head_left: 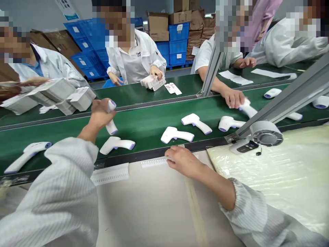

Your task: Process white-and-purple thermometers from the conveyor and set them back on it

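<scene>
Over the green conveyor belt, my left hand (101, 112) is closed around a white thermometer with purple trim (112, 127). Just below that hand another white thermometer (117, 144) lies on the belt. My right hand (183, 160) rests at the belt's near edge, fingers pressed together on the end of a white toothed strip (153, 163); whether it grips anything more is hidden. Beyond its fingers lie two thermometers, one nearer (177, 134) and one farther (196, 122). A further thermometer (28, 156) lies at the far left of the belt.
A metal post and slanted beam (290, 92) cross the right side, with a small grey fan (266, 133) beside them. Across the belt, people in white coats handle stacked white papers (58, 92) and a thermometer (248, 109). Plastic-wrapped material (290, 171) lies at right.
</scene>
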Available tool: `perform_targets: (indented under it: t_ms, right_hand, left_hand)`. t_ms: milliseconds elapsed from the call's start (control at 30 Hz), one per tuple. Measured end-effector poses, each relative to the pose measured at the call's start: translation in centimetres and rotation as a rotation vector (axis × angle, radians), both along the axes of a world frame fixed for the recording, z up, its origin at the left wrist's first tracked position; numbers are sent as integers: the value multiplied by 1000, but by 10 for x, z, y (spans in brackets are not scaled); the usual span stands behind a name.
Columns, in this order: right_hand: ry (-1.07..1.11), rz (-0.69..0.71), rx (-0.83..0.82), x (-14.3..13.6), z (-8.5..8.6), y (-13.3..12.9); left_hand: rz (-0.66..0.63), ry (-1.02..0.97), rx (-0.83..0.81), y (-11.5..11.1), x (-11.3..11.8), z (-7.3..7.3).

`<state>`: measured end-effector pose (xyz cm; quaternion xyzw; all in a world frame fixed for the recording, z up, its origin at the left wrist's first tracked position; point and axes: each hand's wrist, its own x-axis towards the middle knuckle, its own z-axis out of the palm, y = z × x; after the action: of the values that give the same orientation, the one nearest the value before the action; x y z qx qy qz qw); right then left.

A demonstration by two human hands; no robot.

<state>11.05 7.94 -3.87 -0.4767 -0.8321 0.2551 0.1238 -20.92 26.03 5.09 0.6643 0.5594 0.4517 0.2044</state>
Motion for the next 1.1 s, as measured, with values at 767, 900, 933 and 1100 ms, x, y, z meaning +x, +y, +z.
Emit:
perform_targets:
  t_ms: [767, 900, 933, 1100]
  right_hand:
    - [1482, -428, -309, 6, 47, -25]
    - [1459, -430, -291, 7, 49, -27]
    - [1451, -434, -288, 7, 50, -28]
    - [1418, -436, -262, 8, 52, -29]
  left_hand:
    - [-158, -654, -450, -225, 205, -30]
    - [-141, -663, -460, -224, 205, -31]
    - [-138, -664, -461, -224, 206, -31]
    - [-152, -641, -461, -225, 205, -33]
